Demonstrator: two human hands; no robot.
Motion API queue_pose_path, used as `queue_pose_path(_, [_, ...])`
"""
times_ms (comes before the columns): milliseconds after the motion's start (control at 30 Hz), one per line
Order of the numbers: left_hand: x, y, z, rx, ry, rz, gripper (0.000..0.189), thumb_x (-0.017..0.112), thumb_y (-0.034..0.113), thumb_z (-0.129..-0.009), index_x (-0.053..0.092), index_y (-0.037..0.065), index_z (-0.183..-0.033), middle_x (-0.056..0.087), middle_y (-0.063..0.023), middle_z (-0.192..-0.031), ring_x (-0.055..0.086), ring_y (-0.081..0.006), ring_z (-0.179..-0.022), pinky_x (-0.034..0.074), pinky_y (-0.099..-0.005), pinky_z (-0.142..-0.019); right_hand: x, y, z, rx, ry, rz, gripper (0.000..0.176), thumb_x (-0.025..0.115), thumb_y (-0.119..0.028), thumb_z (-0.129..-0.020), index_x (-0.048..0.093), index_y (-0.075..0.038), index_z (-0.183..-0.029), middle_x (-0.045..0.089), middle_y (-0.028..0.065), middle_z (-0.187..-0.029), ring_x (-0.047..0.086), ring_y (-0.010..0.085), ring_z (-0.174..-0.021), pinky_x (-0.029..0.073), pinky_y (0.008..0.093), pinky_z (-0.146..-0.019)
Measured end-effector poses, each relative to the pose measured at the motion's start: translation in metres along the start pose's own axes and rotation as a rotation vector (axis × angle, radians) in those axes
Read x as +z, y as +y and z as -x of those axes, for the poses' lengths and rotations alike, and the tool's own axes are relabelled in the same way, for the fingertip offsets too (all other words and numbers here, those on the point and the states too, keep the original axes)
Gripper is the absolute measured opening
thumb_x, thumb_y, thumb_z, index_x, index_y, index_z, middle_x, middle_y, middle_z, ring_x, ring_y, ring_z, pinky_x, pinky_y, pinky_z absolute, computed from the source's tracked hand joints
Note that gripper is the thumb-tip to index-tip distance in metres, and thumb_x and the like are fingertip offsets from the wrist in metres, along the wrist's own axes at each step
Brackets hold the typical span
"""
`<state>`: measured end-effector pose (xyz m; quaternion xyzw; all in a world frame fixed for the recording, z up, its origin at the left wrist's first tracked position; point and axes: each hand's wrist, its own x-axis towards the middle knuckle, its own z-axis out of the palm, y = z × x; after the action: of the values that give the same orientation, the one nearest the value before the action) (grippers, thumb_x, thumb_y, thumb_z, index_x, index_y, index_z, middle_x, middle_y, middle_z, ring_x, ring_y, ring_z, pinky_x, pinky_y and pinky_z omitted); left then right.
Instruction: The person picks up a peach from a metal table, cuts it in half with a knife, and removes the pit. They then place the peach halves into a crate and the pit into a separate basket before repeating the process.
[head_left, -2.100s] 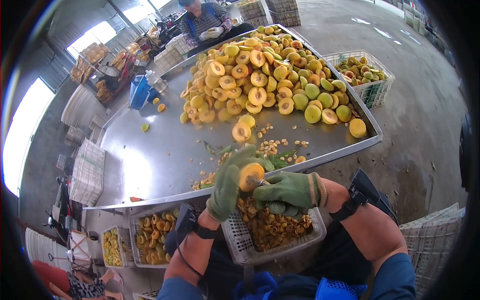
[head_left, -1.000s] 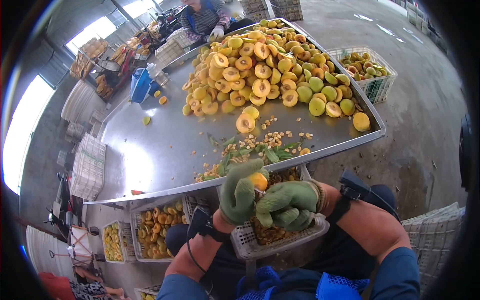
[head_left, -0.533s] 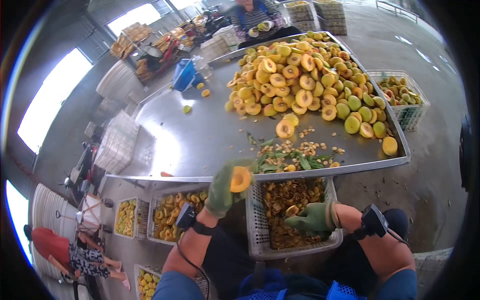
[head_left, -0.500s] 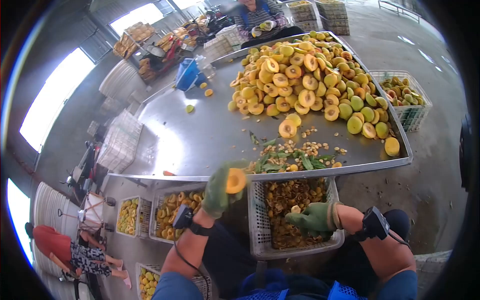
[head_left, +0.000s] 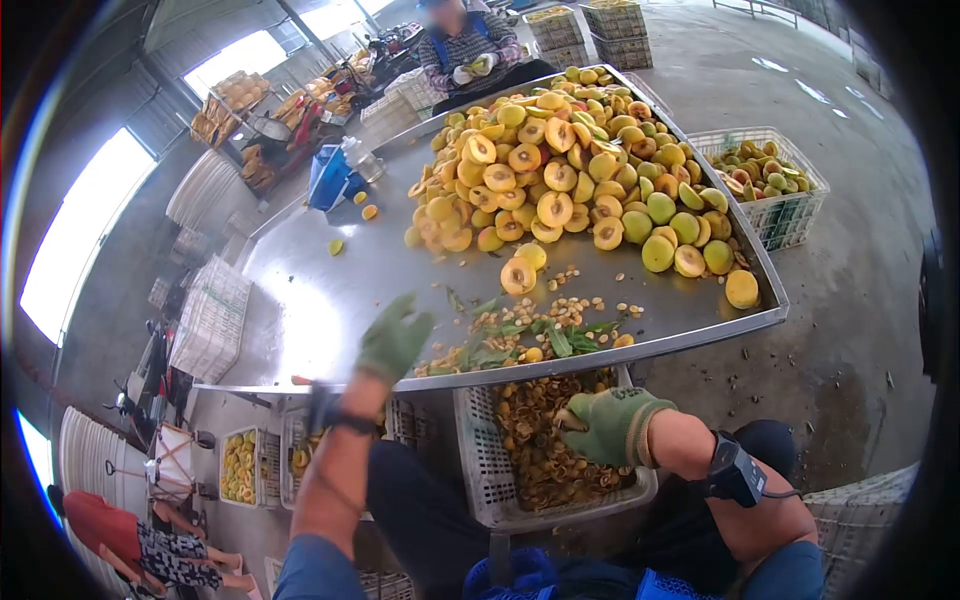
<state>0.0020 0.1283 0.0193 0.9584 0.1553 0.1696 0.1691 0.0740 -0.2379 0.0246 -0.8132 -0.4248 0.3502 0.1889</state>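
My left hand (head_left: 395, 338), in a green glove, reaches over the near edge of the metal table (head_left: 300, 290). Its fingers are stretched out, slightly blurred, and no fruit shows in them. My right hand (head_left: 615, 425), gloved too, is closed above a crate (head_left: 482, 460) of brown, curled fruit scraps (head_left: 545, 475). A small pale thing shows at its fingertips; I cannot make out what it is. Halved yellow peaches (head_left: 555, 175) are heaped on the table. One cut half (head_left: 518, 275) lies nearer me, beside scattered pits (head_left: 575, 310) and green leaves (head_left: 558, 340).
A blue container (head_left: 330, 178) and a clear jug (head_left: 362, 158) stand at the table's left. Fruit crates stand at the right (head_left: 785, 215) and lower left (head_left: 268, 480). One person (head_left: 465, 50) sits across the table; another in red (head_left: 100, 520) is at lower left.
The peach half in my left hand is gone from it, and that hand has moved up over the table edge. My right hand stays over the scrap crate. The view has shifted.
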Motion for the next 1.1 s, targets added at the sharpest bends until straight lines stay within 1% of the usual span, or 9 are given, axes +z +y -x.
queue_pose_path(200, [0.147,0.061,-0.097,-0.036,-0.199,-0.070,0.064,0.069,0.047,-0.090,0.058,0.004,-0.137,0.070,-0.0216,-0.118,0.069,-0.0416,-0.102,0.054,-0.0458,-0.089,0.000,0.022,-0.013,-0.035,0.531,-0.231,0.029,0.062,-0.035,-0.097,0.067,-0.006,-0.104,0.071,0.0194,-0.089,0.069,0.0405,-0.084,0.053,0.0479,-0.079])
queue_pose_path(300, [0.154,0.081,-0.096,0.006,-0.174,-0.023,0.058,0.071,0.042,-0.090,0.060,0.003,-0.131,0.072,-0.0157,-0.114,0.071,-0.0341,-0.094,0.056,-0.0419,-0.082,-0.004,0.031,-0.027,0.066,0.625,-0.447,0.026,0.065,-0.028,-0.097,0.065,-0.003,-0.101,0.070,0.0152,-0.081,0.067,0.0279,-0.073,0.053,0.0405,-0.070])
queue_pose_path(400, [0.120,0.104,-0.066,-0.215,-0.328,0.813,0.047,0.073,0.035,-0.091,0.062,0.003,-0.124,0.071,-0.0070,-0.106,0.069,-0.0196,-0.087,0.056,-0.0322,-0.073,-0.013,0.032,-0.034,0.011,0.607,-0.698,0.027,0.066,-0.026,-0.096,0.064,0.001,-0.100,0.067,0.0084,-0.077,0.062,0.0160,-0.069,0.051,0.0340,-0.064])
queue_pose_path(500, [0.082,0.107,-0.027,-0.297,-0.465,1.157,0.043,0.068,0.024,-0.095,0.057,0.002,-0.130,0.068,-0.0093,-0.106,0.067,-0.0145,-0.092,0.058,-0.0276,-0.077,-0.020,0.014,-0.036,-0.014,0.436,-0.847,0.031,0.063,-0.030,-0.097,0.066,-0.001,-0.106,0.073,0.0196,-0.088,0.073,0.0325,-0.087,0.054,0.0420,-0.076])
queue_pose_path(600, [0.081,0.103,0.010,-0.124,-0.396,1.255,0.048,0.065,0.028,-0.099,0.053,0.004,-0.139,0.066,-0.0117,-0.117,0.068,-0.0207,-0.101,0.059,-0.0335,-0.086,-0.004,0.003,-0.049,-0.242,0.627,-0.684,0.027,0.067,-0.025,-0.096,0.063,0.002,-0.098,0.066,0.0078,-0.075,0.063,0.0168,-0.067,0.050,0.0356,-0.061])
queue_pose_path(733, [0.087,0.095,0.016,-0.344,-0.537,1.795,0.054,0.060,0.039,-0.103,0.050,0.008,-0.145,0.062,-0.0160,-0.131,0.064,-0.0284,-0.118,0.056,-0.0421,-0.100,-0.001,-0.003,-0.058,-0.203,0.585,-0.534,0.035,0.063,-0.028,-0.097,0.060,-0.003,-0.121,0.071,0.0252,-0.098,0.070,0.0428,-0.092,0.054,0.0467,-0.079])
queue_pose_path(933, [0.086,0.070,0.023,-0.136,-0.500,1.401,0.055,0.052,0.041,-0.107,0.045,0.006,-0.149,0.059,-0.0158,-0.137,0.063,-0.0282,-0.122,0.055,-0.0428,-0.102,0.012,-0.002,-0.075,-0.191,0.631,-0.318,0.032,0.063,-0.031,-0.096,0.063,-0.002,-0.109,0.069,0.0257,-0.097,0.067,0.0452,-0.091,0.053,0.0514,-0.079])
queue_pose_path(1000, [0.093,0.059,0.029,0.295,-0.209,0.913,0.053,0.049,0.036,-0.109,0.044,0.004,-0.150,0.059,-0.0146,-0.139,0.062,-0.0269,-0.123,0.054,-0.0412,-0.103,0.013,-0.006,-0.076,-0.170,0.631,-0.269,0.031,0.064,-0.031,-0.096,0.064,-0.002,-0.104,0.069,0.0249,-0.097,0.067,0.0446,-0.091,0.053,0.0508,-0.080])
queue_pose_path(1100, [0.080,0.073,0.029,0.157,-0.265,1.034,0.051,0.047,0.031,-0.110,0.041,0.001,-0.151,0.057,-0.0138,-0.142,0.062,-0.0255,-0.124,0.053,-0.0394,-0.104,0.014,-0.012,-0.077,-0.155,0.644,-0.198,0.030,0.064,-0.031,-0.095,0.063,-0.001,-0.102,0.069,0.0239,-0.099,0.067,0.0432,-0.094,0.053,0.0497,-0.081])
